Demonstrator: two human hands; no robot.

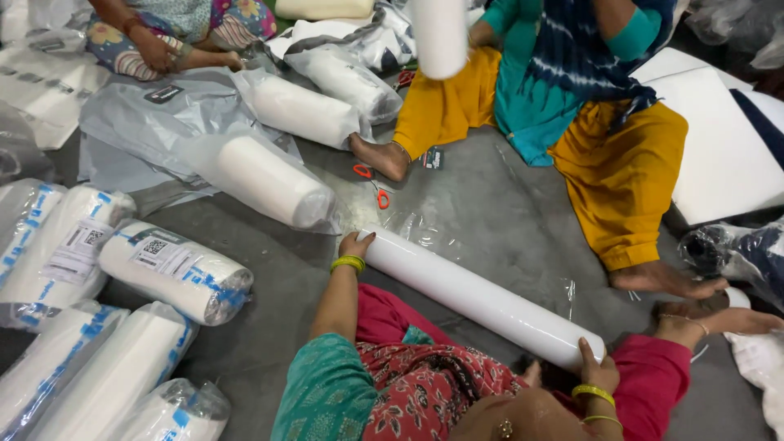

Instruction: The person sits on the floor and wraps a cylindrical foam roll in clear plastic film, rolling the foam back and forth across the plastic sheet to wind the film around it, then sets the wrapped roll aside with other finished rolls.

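A long white roll [478, 298] lies slanted on the grey floor across my lap, partly over a clear plastic sheet [425, 229]. My left hand [356, 244], with a yellow bangle at the wrist, grips the roll's upper left end. My right hand [595, 368], also wearing yellow bangles, presses on the lower right end. My knees in pink cloth sit under the roll.
A person in yellow trousers [621, 171] sits opposite, holding a white roll [439, 37] upright. Red-handled scissors [372, 184] lie beside that person's foot. Bagged white rolls [175, 269] are piled at the left, with more [273, 180] behind. White sheets [719, 155] are stacked at the right. Another person's hand [694, 322] rests at the right.
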